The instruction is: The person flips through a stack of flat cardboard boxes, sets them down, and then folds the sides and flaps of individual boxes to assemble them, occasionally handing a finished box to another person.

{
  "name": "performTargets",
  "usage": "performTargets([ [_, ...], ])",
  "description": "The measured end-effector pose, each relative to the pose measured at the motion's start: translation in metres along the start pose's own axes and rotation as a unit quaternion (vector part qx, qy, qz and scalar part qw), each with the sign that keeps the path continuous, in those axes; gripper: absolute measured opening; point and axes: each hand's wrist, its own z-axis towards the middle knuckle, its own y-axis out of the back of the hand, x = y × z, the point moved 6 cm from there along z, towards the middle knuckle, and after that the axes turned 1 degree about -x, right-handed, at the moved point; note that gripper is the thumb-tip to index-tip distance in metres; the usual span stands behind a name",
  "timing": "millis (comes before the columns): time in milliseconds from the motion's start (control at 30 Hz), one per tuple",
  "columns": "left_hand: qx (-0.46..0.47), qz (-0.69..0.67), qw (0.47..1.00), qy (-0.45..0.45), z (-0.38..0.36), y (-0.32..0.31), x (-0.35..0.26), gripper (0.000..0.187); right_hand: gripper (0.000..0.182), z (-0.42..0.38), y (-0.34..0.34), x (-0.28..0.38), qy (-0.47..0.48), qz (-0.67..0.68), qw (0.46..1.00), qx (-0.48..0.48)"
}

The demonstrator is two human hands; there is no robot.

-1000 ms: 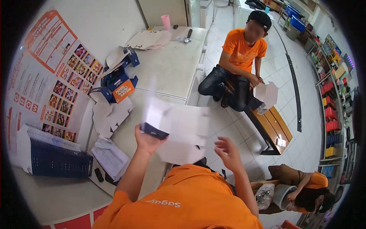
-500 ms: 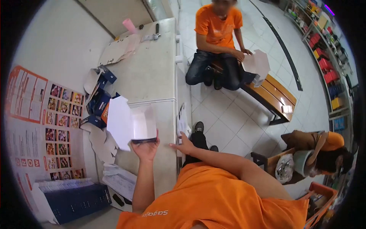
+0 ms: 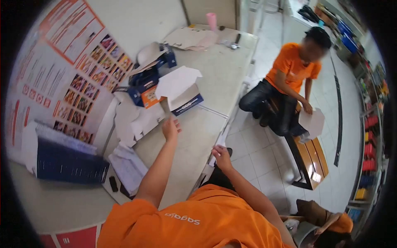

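Head view: box (image 3: 182, 93) seemingly beyond left grip (image 3: 170, 128).

One head-worn fisheye view looks steeply down over the wearer's shoulders onto the counter (image 3: 194, 136)

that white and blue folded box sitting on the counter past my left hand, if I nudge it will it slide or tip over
The folded box looks like thin empty cardboard, so probably light and quick to slide on the smooth counter. Its raised white lid flap likely flexes and could make it tip backward. The left hand is open, just short of it.
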Motion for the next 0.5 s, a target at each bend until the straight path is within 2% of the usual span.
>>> performTargets([
  [33, -0.012, -0.003, 1.000, -0.004, -0.001, 0.017, 0.001, 0.064, 0.037, 0.002, -0.001, 0.010, 0.058, -0.030, 0.997, -0.044],
  [67, -0.101, 0.210, 0.944, -0.231, -0.010, 0.034, -0.026, 0.058, 0.031, -0.004, -0.002, 0.000, -0.039, 0.084, 0.995, -0.027],
  [100, -0.177, 0.406, 0.788, -0.428, -0.032, 0.035, -0.047, 0.054, 0.031, 0.001, 0.003, 0.014, -0.039, 0.086, 0.995, -0.020],
  [133, -0.186, 0.448, 0.727, -0.486, -0.046, 0.040, -0.064, 0.061, 0.025, 0.004, 0.009, 0.012, -0.095, -0.002, 0.995, -0.017],
  [167, -0.191, 0.448, 0.728, -0.483, -0.043, 0.052, -0.069, 0.061, 0.019, 0.005, 0.016, 0.013, -0.148, -0.091, 0.985, -0.015],
  [200, -0.196, 0.531, 0.682, -0.463, -0.035, 0.064, -0.070, 0.063, 0.017, 0.006, 0.024, 0.023, -0.108, -0.089, 0.987, -0.078],
  [233, -0.200, 0.610, 0.630, -0.438, -0.023, 0.081, -0.071, 0.065, 0.017, 0.009, 0.029, 0.033, -0.104, -0.088, 0.988, -0.072],
  [300, -0.182, 0.642, 0.622, -0.410, 0.016, 0.122, -0.071, 0.068, 0.016, 0.013, 0.056, 0.062, -0.140, 0.006, 0.980, -0.140],
  [367, -0.021, 0.711, 0.626, -0.319, 0.056, 0.145, -0.072, 0.070, 0.018, 0.020, 0.080, 0.104, -0.115, 0.005, 0.983, -0.146],
  [433, 0.014, 0.709, 0.615, -0.346, 0.068, 0.161, -0.086, 0.069, 0.021, 0.031, 0.092, 0.112, -0.090, 0.002, 0.984, -0.154],
  [500, 0.032, 0.695, 0.620, -0.361, 0.066, 0.165, -0.105, 0.067, 0.013, 0.039, 0.102, 0.113, -0.036, 0.001, 0.981, -0.189],
])
